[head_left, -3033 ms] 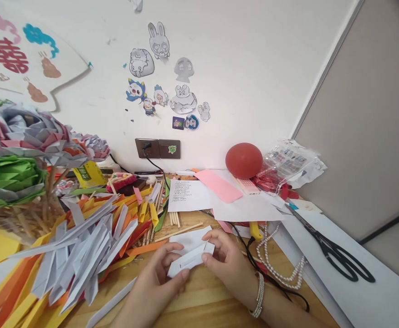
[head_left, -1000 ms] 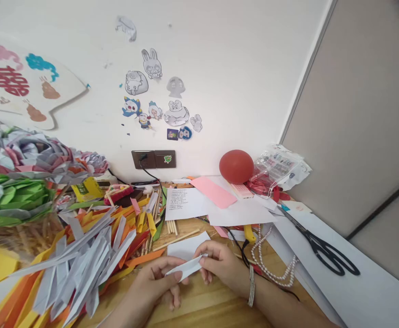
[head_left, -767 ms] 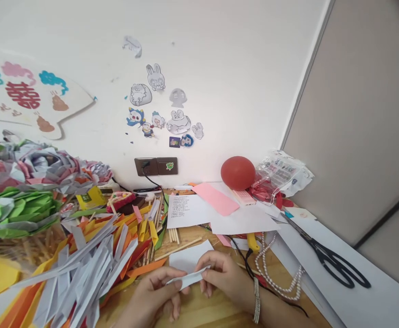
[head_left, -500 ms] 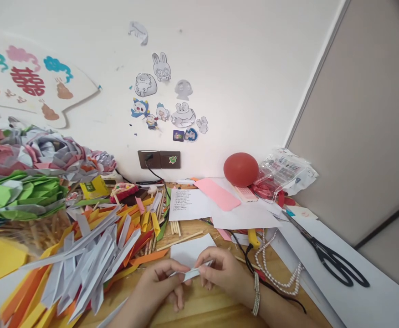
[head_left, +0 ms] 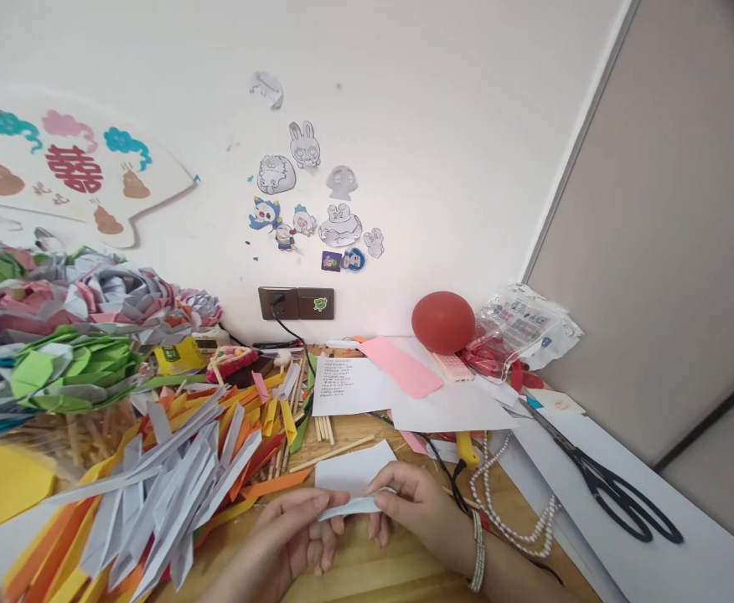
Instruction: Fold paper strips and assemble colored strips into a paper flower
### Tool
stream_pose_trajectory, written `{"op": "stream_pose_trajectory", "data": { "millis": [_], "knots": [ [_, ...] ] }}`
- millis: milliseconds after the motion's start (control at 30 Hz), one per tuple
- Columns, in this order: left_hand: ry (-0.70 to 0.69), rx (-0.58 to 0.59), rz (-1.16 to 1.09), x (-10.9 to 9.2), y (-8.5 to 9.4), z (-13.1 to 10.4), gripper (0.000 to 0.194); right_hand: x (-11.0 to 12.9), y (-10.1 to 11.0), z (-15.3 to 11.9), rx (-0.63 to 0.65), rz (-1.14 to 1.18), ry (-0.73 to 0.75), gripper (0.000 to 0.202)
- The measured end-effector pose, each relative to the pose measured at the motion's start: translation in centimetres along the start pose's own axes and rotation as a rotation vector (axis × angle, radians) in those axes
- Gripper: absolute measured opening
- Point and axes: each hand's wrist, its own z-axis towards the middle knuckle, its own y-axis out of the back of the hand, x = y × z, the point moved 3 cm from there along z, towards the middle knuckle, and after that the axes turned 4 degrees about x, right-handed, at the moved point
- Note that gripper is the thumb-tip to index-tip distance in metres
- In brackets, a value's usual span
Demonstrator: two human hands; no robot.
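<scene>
A narrow folded strip of pale paper [head_left: 353, 507] is stretched between my two hands, just above the wooden table's front. My left hand [head_left: 297, 523] pinches its left end between thumb and forefinger, the other fingers curled beneath. On the strip's right end, my right hand [head_left: 414, 502] closes with thumb and fingers; a beaded bracelet circles that wrist. Directly behind the hands lies a sheet of white paper [head_left: 358, 465]. A pile of folded grey-white paper strips [head_left: 172, 494] is close to my left hand, over orange and yellow ones.
Folded paper flowers [head_left: 78, 368] crowd the left. Black-handled scissors [head_left: 618, 494] rest on white sheets at right, near a pearl string [head_left: 477, 486] and a yellow-handled tool [head_left: 466, 450]. Against the wall sit a red balloon [head_left: 443, 322] and a handwritten sheet [head_left: 348, 385].
My left hand has slid outward to the left along the paper strip, so more of it shows between my hands. The camera view has tilted slightly upward.
</scene>
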Motion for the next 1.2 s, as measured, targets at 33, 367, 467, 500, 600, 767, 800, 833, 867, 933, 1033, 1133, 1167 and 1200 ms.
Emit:
{"op": "stream_pose_trajectory", "data": {
  "millis": [33, 367, 467, 500, 600, 767, 800, 833, 867, 933, 1033, 1133, 1167, 1200],
  "knots": [
    [-0.014, -0.003, 0.052, 0.1, 0.1, 0.1, 0.027, -0.1, 0.0, 0.0, 0.006, 0.007, -0.001, 0.034],
    [-0.049, -0.074, 0.334, 0.0, 0.7, 0.7, 0.061, -0.2, 0.6, -0.1, -0.134, -0.181, 0.033, 0.027],
    [-0.023, -0.095, 0.279, -0.1, 0.9, 0.5, 0.053, -0.2, 0.8, -0.1, -0.124, -0.25, 0.074, 0.023],
    [-0.019, -0.097, 0.258, -0.2, 0.9, 0.3, 0.052, -0.2, 0.8, -0.1, -0.106, -0.256, 0.091, 0.023],
    [-0.025, -0.099, 0.202, -0.4, 0.5, -0.4, 0.057, 0.0, 0.9, -0.2, -0.072, -0.269, 0.131, 0.023],
    [-0.045, -0.028, 0.121, -0.3, 0.2, -0.9, 0.062, -0.4, 1.6, -0.2, -0.03, -0.263, 0.083, 0.025],
    [-0.058, -0.019, 0.125, -0.1, 0.3, -0.8, 0.063, -0.5, 1.6, -0.2, -0.033, -0.268, 0.081, 0.028],
    [-0.07, -0.01, 0.138, 0.1, 0.5, -0.7, 0.064, -0.6, 1.7, -0.1, -0.044, -0.274, 0.078, 0.03],
    [-0.088, 0.019, 0.153, 0.3, 0.6, -0.5, 0.066, -0.7, 1.7, -0.1, -0.057, -0.277, 0.069, 0.033],
    [-0.132, 0.024, 0.184, 0.8, 1.0, -0.1, 0.07, -0.7, 1.8, -0.1, -0.095, -0.289, 0.056, 0.038],
    [-0.207, -0.064, 0.262, 1.3, 1.8, 0.1, 0.073, 0.0, 1.9, -0.9, -0.18, -0.335, 0.022, 0.041],
    [-0.327, -0.169, 0.509, 1.4, 2.0, -0.4, 0.057, 2.0, 2.8, -2.4, -0.352, -0.418, 0.028, 0.042],
    [-0.371, -0.179, 0.607, 1.3, 1.9, -0.8, 0.049, 2.9, 3.0, -2.9, -0.415, -0.462, 0.029, 0.043],
    [-0.418, -0.166, 0.69, 1.3, 1.5, -1.1, 0.039, 3.8, 3.2, -3.2, -0.488, -0.522, 0.032, 0.043]
  ]
}}
